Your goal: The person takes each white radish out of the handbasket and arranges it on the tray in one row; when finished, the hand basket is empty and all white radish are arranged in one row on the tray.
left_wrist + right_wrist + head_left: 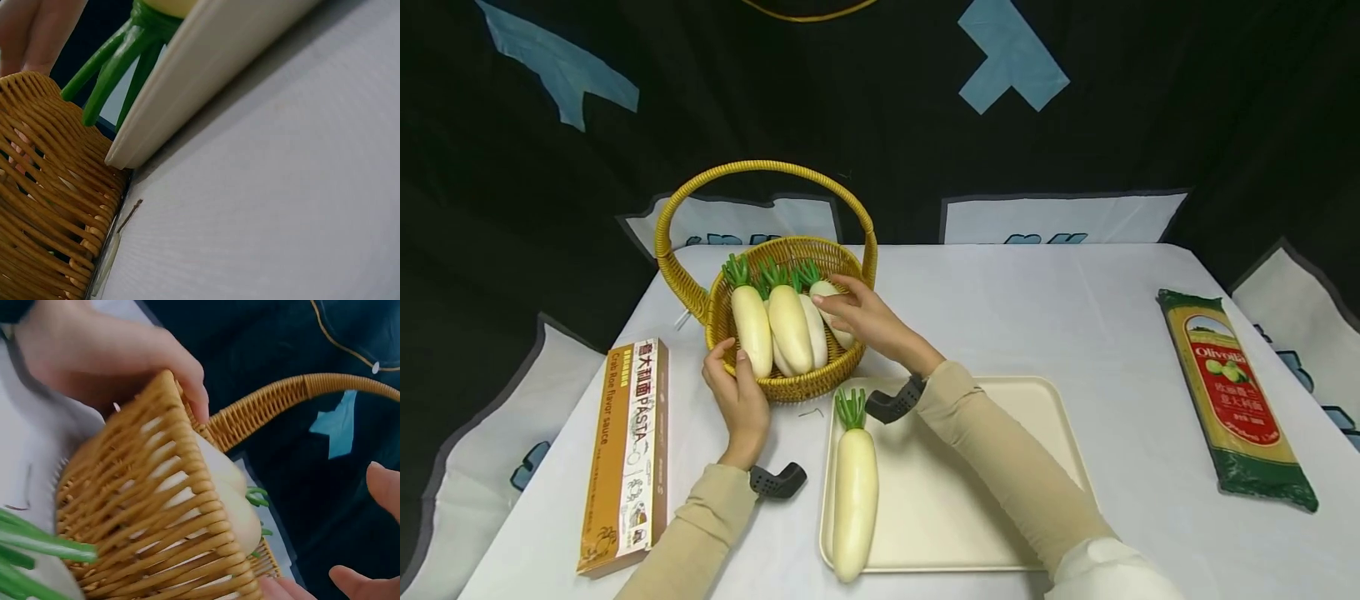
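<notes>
A yellow wicker basket (805, 387) with a tall hoop handle holds several white radishes (790, 329) with green tops. My left hand (737, 404) grips the basket's near-left rim, its thumb over the edge; the right wrist view also shows this left hand (119, 356) on the rim. Over the basket's right side reaches my right hand (880, 325), fingers spread at the rightmost radish (842, 336). Whether they press on that radish cannot be told. Another white radish (855, 500) lies lengthwise along the left side of a cream tray (955, 517).
An orange and white pasta box (625, 454) lies left of the basket. At the far right is a green and red pasta packet (1236, 396). The white-covered table (1015, 308) ends at a black curtain (902, 108) behind.
</notes>
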Tool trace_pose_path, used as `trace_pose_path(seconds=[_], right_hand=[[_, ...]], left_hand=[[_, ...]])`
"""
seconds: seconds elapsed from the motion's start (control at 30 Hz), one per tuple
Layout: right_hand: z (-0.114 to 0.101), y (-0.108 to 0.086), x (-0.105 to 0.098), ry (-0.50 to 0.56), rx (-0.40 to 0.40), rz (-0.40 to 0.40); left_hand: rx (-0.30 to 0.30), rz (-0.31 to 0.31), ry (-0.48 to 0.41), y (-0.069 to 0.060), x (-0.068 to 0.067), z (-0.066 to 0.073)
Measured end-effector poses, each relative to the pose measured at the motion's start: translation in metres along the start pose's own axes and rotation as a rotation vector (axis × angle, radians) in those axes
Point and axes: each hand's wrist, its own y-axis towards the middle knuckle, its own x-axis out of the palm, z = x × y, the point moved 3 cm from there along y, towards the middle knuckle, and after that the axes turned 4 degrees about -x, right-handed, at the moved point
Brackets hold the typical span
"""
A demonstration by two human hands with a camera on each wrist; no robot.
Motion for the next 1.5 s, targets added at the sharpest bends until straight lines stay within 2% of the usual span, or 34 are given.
trace_pose_path(seconds=[0.13, 0.3, 0.5, 0.57, 0.77, 1.13, 1.5], right_hand=[[0.002, 0.012, 0.005, -0.116, 0.022, 0.045], [0.002, 0.017, 0.015, -0.288, 0.07, 0.085], [0.002, 0.021, 0.019, -0.234, 0.162, 0.007], [0.002, 0.022, 0.02, -0.27, 0.183, -0.016], [0.003, 0.02, 0.028, -0.487, 0.142, -0.035], [0.002, 0.018, 0.035, -0.515, 0.113, -0.033], [0.001, 0.019, 0.039, -0.793, 0.066, -0.05]], left_hand=[[-0.002, 0.007, 0.002, 0.0, -0.001, 0.0], [0.0, 0.001, 0.006, -0.001, 0.0, -0.001], [-0.006, -0.005, 0.011, -0.001, 0.001, 0.001], [-0.005, -0.011, 0.007, -0.001, 0.001, 0.001], [-0.011, -0.018, 0.008, -0.001, 0.002, 0.001], [-0.005, -0.003, 0.009, 0.0, 0.0, -0.001], [0.01, -0.006, 0.001, 0.0, 0.001, 0.002]])
